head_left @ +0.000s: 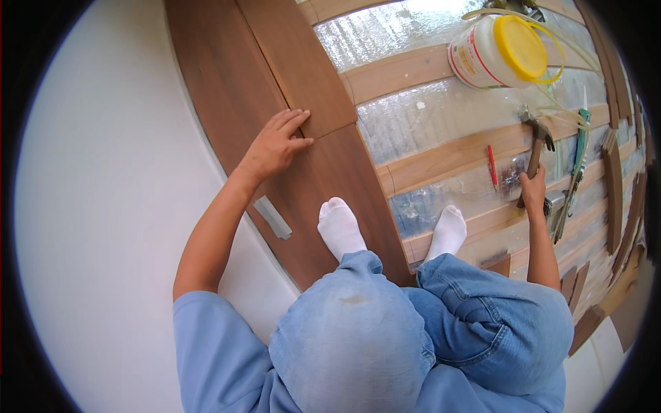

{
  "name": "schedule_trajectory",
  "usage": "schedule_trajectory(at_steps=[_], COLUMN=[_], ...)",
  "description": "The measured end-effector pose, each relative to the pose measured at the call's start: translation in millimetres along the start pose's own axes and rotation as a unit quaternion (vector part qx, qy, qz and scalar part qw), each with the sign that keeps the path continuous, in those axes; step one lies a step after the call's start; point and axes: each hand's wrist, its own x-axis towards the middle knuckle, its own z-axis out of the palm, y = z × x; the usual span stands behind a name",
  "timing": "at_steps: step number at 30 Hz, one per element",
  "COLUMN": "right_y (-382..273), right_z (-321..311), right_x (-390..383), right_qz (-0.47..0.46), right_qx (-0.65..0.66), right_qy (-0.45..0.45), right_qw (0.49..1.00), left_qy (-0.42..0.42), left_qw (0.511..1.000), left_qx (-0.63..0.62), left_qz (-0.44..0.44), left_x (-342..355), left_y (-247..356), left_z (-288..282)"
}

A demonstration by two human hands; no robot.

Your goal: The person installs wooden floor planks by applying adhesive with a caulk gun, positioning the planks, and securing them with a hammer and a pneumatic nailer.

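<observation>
My left hand [275,146] lies on the brown floorboards [227,76], its fingers stretched across the long seam, close to where two board ends meet. At the right, my right hand [532,189] is wrapped round the brown handle of a claw hammer [535,160]. The hammer's head points away from me, above the pale wooden battens [441,160]. Left of the hammer is a red pencil [492,167]. A long tool with green parts [582,141] lies to its right, beside a small silver and black object [553,202] that I cannot make out.
A white bucket with a yellow lid [482,51] stands on the battens at the far right. Silver foil [413,117] shows between the battens. A white wall [103,193] runs along the left. By it lies a grey strip [273,217]. Brown board pieces [611,193] lie at the right.
</observation>
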Motion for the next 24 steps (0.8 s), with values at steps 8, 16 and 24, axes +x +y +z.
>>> schedule_trajectory(at_steps=[8,16,24], right_y=[13,-5,-135], right_z=[-12,19,15], right_x=[1,-118,-117], right_qz=[0.067,-0.019,-0.002], right_qx=[0.230,0.284,0.401], right_qy=[-0.019,0.058,-0.254], right_qw=[0.971,0.957,0.880], left_qy=[0.193,0.058,0.248], left_qw=[0.968,0.991,0.959], left_qx=[-0.146,-0.103,0.003], left_qz=[-0.071,-0.063,-0.137], left_x=[98,104,80], left_y=[92,173,-45], left_z=[33,94,10])
